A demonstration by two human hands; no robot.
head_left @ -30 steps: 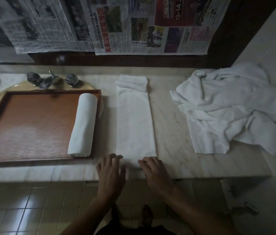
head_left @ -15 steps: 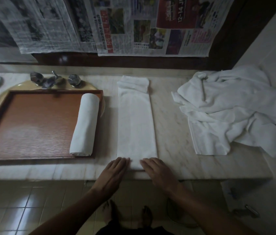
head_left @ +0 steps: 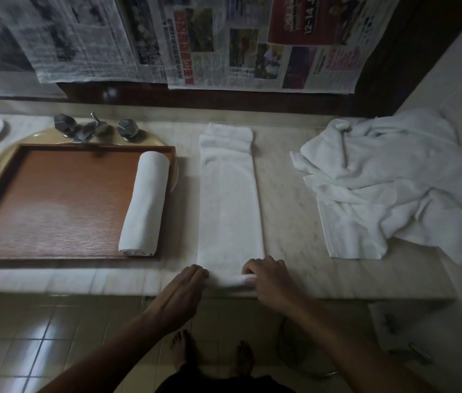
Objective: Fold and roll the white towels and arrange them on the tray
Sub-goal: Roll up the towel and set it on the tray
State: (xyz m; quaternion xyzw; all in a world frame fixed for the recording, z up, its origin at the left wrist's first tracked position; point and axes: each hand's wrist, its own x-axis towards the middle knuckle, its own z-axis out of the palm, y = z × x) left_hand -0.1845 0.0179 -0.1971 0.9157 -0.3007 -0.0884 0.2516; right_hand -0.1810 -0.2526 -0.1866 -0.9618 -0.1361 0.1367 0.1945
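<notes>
Folded towel (head_left: 228, 211) right of tray (head_left: 54, 205): R hand (head_left: 271, 279) fingers curl round its rolled near end; L hand (head_left: 184, 290) fingers straight, touching it.

"12-14 J…" on newspaper ad (head_left: 308, 22)

The light is dim and flat, with a cool grey cast. The white pile of towels (head_left: 394, 180) and the folded towel (head_left: 230, 199) are the brightest areas, yet their texture looks smeared and soft. A pale sheen lies across the tray (head_left: 54, 211), and the floor tiles (head_left: 22, 333) carry a glossy reflection at lower left. The left hand (head_left: 181, 293) and right hand (head_left: 269, 282) read dark, their edges slightly blurred. The tabletop (head_left: 289, 222) bows with wide-angle distortion, and the small print on the newspapers (head_left: 224, 41) is too soft to read.
</notes>
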